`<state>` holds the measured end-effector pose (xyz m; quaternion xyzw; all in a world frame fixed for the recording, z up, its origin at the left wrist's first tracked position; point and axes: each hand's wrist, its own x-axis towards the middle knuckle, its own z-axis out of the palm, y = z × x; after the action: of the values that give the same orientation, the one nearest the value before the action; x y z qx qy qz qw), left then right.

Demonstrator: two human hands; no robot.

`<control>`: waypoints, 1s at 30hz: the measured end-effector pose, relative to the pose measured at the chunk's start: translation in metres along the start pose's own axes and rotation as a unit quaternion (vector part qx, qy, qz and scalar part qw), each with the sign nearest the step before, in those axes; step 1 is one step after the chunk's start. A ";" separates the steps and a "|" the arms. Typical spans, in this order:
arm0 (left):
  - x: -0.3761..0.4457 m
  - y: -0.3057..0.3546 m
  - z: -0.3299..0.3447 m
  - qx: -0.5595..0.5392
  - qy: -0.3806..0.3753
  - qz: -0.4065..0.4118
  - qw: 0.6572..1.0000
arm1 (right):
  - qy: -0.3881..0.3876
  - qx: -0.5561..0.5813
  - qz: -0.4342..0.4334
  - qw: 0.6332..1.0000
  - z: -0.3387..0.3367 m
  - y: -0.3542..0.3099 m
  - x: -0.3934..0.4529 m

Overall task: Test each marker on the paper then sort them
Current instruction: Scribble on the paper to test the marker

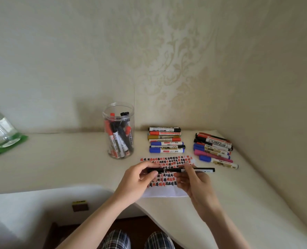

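Marker (pixel 194 170) held level above paper (pixel 167 193) — right hand (pixel 195 182) grips barrel, left hand (pixel 140 177) pinches cap (pixel 155 170) beside its tip.

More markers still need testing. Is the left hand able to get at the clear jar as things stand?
Probably not right away: the left hand grips the black cap while the right hand holds the marker. Otherwise the way to the jar looks free, its mouth open.
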<state>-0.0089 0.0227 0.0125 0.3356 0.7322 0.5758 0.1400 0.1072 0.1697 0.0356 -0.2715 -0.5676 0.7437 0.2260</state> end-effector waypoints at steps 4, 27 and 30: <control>-0.001 0.002 0.002 -0.018 -0.006 0.007 1.000 | -0.009 -0.013 -0.006 1.000 0.005 -0.001 -0.001; 0.000 0.011 -0.010 -0.149 0.019 -0.022 0.988 | -0.060 0.036 0.079 0.994 0.020 -0.009 0.002; -0.001 0.011 -0.023 -0.203 0.059 -0.032 0.977 | -0.050 0.019 0.054 0.997 0.017 -0.006 0.002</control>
<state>-0.0183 0.0060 0.0297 0.2420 0.6173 0.7265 0.1803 0.0948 0.1608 0.0449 -0.2598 -0.5483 0.7783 0.1617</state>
